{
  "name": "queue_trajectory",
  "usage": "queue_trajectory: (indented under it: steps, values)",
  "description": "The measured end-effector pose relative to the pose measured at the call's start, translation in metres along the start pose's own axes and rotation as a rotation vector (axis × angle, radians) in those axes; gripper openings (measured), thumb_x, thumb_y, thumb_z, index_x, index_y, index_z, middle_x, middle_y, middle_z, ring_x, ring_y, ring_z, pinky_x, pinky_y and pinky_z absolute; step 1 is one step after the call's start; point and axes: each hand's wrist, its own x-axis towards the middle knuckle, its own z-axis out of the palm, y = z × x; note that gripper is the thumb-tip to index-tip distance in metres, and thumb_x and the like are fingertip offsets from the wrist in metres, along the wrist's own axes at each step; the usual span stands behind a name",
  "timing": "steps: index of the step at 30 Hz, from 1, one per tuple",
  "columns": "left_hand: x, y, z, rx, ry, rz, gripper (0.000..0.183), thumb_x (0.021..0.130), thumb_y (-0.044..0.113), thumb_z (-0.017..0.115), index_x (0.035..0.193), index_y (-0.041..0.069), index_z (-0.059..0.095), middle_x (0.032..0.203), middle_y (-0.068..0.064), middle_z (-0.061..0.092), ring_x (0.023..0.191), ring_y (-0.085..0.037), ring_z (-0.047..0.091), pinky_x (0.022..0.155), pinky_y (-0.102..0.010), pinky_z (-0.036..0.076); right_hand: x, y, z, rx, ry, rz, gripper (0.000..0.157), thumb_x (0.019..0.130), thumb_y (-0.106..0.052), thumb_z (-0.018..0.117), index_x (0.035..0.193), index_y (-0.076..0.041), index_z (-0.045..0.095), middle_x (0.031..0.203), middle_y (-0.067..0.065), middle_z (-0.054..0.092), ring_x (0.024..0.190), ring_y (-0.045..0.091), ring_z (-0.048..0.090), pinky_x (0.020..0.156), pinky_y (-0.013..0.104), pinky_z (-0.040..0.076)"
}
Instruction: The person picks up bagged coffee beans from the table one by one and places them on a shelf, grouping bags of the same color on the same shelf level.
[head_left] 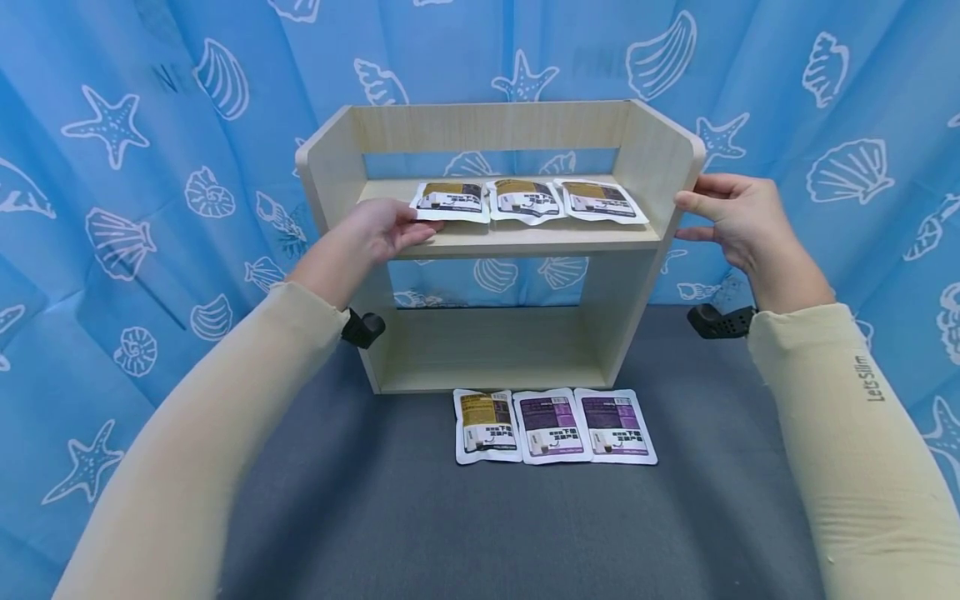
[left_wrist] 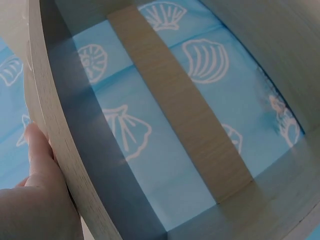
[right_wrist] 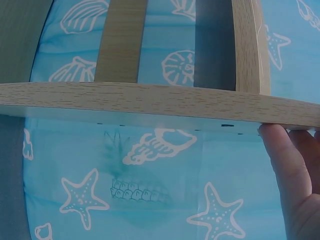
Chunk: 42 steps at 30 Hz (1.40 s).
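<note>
On the upper board of a pale wooden shelf point(head_left: 495, 242) lie three white-edged pouches in a row. My left hand point(head_left: 390, 229) is at the left one, a pouch with a brown-and-white label point(head_left: 450, 202), and holds it by its left edge. In the left wrist view, a digit of that hand point(left_wrist: 42, 175) comes up against the board's front edge. My right hand point(head_left: 738, 221) touches the outside of the shelf's right side panel point(head_left: 663, 167). In the right wrist view, fingertips point(right_wrist: 275, 137) meet that panel near its edge.
In front of the shelf, three more pouches lie side by side on the dark grey table point(head_left: 525, 533): one brown pouch point(head_left: 487, 425) and two purple pouches point(head_left: 551, 427). A blue curtain point(head_left: 172, 292) with white sea shapes hangs behind.
</note>
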Motion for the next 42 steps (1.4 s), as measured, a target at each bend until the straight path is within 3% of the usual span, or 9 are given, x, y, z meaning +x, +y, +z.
queue_trajectory:
  steps: [15, 22, 25, 28, 35, 42]
  values:
    - [-0.007, 0.002, -0.002, 0.102, 0.01, 0.031, 0.04, 0.105, 0.011, 0.043, 0.145, 0.013, 0.044, 0.129, -0.012, 0.061, 0.097, -0.021, 0.069, 0.069, -0.024, 0.057, 0.001, 0.0, 0.0, -0.017, 0.023, 0.022, 0.048, 0.071, -0.022, 0.084, 0.118, -0.014, 0.072, 0.108, -0.001, 0.064, 0.085, 0.01, 0.065, 0.056, 0.027, 0.057]
    - [-0.013, 0.004, -0.003, 0.196, -0.014, 0.057, 0.049, 0.106, 0.01, 0.033, 0.154, 0.018, 0.028, 0.148, -0.008, 0.044, 0.075, -0.021, 0.072, 0.064, -0.023, 0.057, 0.001, 0.0, 0.001, -0.008, 0.017, 0.017, 0.048, 0.072, -0.021, 0.084, 0.118, -0.014, 0.072, 0.108, -0.001, 0.064, 0.088, 0.012, 0.065, 0.056, 0.027, 0.058]
    - [-0.016, 0.004, -0.006, 0.23, -0.024, 0.063, 0.051, 0.106, 0.009, 0.035, 0.155, 0.019, 0.025, 0.15, -0.004, 0.042, 0.07, -0.019, 0.071, 0.063, -0.022, 0.056, 0.001, 0.0, 0.001, -0.016, 0.024, 0.015, 0.049, 0.071, -0.022, 0.084, 0.118, -0.014, 0.072, 0.108, -0.001, 0.064, 0.087, 0.012, 0.064, 0.056, 0.027, 0.057]
    - [-0.019, 0.003, -0.01, 0.233, -0.022, 0.064, 0.053, 0.105, 0.009, 0.038, 0.155, 0.019, 0.024, 0.151, 0.0, 0.041, 0.075, -0.019, 0.072, 0.066, -0.022, 0.056, 0.001, 0.0, 0.001, -0.012, 0.026, 0.014, 0.048, 0.071, -0.022, 0.084, 0.117, -0.014, 0.072, 0.107, -0.001, 0.064, 0.086, 0.011, 0.065, 0.057, 0.027, 0.058]
    - [-0.024, -0.004, -0.025, 0.169, -0.048, 0.1, 0.052, 0.106, 0.011, 0.037, 0.155, 0.019, 0.024, 0.154, 0.0, 0.036, 0.115, -0.02, 0.061, 0.076, -0.023, 0.054, 0.001, -0.001, 0.001, -0.006, 0.017, 0.002, 0.045, 0.072, -0.02, 0.084, 0.115, -0.014, 0.073, 0.103, -0.003, 0.066, 0.086, 0.012, 0.065, 0.055, 0.027, 0.057]
    - [-0.034, -0.021, -0.044, 0.155, -0.11, 0.181, 0.049, 0.105, 0.018, 0.041, 0.153, 0.013, 0.03, 0.148, -0.007, 0.045, 0.118, -0.023, 0.058, 0.081, -0.025, 0.053, 0.0, 0.0, 0.001, -0.005, 0.016, 0.0, 0.042, 0.072, -0.02, 0.084, 0.113, -0.014, 0.074, 0.1, -0.003, 0.066, 0.084, 0.01, 0.066, 0.055, 0.026, 0.057]
